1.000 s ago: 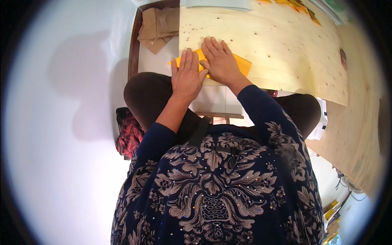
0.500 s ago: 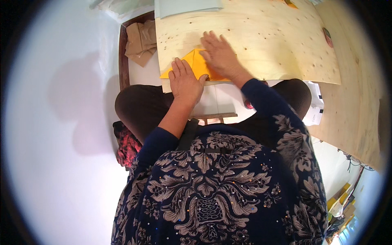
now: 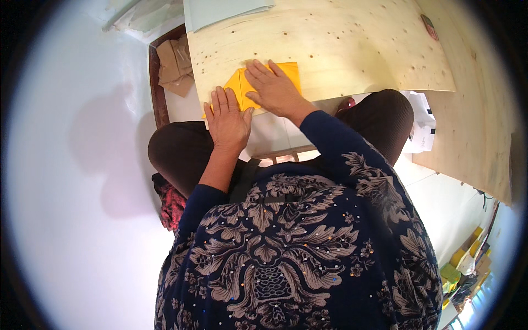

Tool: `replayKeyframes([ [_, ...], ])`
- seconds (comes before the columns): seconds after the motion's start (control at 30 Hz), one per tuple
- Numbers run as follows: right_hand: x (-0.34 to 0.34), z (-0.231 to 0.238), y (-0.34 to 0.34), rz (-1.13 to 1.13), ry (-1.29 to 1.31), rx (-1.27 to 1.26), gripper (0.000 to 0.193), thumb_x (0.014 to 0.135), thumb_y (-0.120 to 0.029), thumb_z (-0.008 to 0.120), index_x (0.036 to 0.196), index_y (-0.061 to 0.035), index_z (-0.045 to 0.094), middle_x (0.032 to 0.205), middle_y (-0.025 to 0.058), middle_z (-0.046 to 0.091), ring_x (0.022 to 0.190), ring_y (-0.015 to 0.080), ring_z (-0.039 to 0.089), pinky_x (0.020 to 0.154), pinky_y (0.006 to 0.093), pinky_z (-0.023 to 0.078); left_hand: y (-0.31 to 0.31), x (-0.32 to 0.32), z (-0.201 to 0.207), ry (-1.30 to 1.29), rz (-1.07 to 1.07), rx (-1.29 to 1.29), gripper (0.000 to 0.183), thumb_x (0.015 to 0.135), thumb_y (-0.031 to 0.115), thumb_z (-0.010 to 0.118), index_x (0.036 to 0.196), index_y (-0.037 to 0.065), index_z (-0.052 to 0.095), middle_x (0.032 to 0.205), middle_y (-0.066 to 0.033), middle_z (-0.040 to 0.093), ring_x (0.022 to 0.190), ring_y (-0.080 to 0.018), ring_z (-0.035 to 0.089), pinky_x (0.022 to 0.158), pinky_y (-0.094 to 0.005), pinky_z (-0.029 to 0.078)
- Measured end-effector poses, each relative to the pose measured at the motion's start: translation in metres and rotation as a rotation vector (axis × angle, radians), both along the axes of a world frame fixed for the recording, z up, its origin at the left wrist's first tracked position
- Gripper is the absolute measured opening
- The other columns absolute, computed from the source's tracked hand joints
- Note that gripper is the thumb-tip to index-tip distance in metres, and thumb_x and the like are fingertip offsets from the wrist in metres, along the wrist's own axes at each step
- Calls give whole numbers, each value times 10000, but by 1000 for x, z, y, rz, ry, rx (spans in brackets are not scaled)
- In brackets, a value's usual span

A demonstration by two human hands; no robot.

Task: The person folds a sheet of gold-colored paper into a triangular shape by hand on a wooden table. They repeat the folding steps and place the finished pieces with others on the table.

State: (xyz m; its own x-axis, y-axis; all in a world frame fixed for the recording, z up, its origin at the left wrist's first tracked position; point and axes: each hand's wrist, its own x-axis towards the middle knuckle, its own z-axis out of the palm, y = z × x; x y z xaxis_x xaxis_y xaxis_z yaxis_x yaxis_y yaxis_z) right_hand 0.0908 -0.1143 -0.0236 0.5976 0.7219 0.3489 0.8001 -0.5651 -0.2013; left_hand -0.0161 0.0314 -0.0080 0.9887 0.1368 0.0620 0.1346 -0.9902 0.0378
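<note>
A folded sheet of yellow paper lies along the near edge of the wooden board, its left end coming to a slanted point and a crease running down near its middle. My left hand presses flat on the left part of the paper, fingers stretched out. Flat on the middle of the sheet, my right hand has its fingers spread, and the paper's right end shows beyond it. What lies under the palms is hidden.
Pale grey sheets lie at the board's far left. Crumpled brown paper sits left of the board. A small dark red object rests at the far right. White packaging is beside my right knee.
My right hand has moved left and nearer across the yellow paper, uncovering its right end. My left hand stays on the paper's left part. The whole view has shifted a little.
</note>
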Motion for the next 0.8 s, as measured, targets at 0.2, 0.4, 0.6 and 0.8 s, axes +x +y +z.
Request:
replayKeyframes([
  [0.2,28,11,-77,99,73,-4,439,974,-285,473,1322,-25,540,1452,130,459,1382,231,376,1155,386,246,6,1,11,22,-39,-5,787,905,529,520,1445,-17,348,1525,-219,298,1437,-340,236,1162,-532,116],
  [0.4,22,10,-106,80,89,13,340,960,-234,524,1229,-47,611,1342,97,567,1288,225,483,1061,370,359,-10,10,33,-138,-251,54,809,829,516,645,1410,5,408,1489,-208,361,1409,-336,298,1160,-529,147],
  [0.6,24,17,-109,50,157,61,245,920,-219,599,1106,-88,689,1211,39,656,1148,202,574,960,343,418,-47,31,28,-70,-601,-203,785,720,321,782,1375,58,439,1423,-158,433,1345,-323,378,1125,-444,278],
  [0.8,24,16,-113,39,157,112,209,875,-200,658,1049,-96,712,1130,16,678,1082,186,591,942,337,422,-55,29,21,-205,-636,-236,530,667,140,761,1148,59,552,1174,-111,558,1110,-283,542,955,-408,415],
])
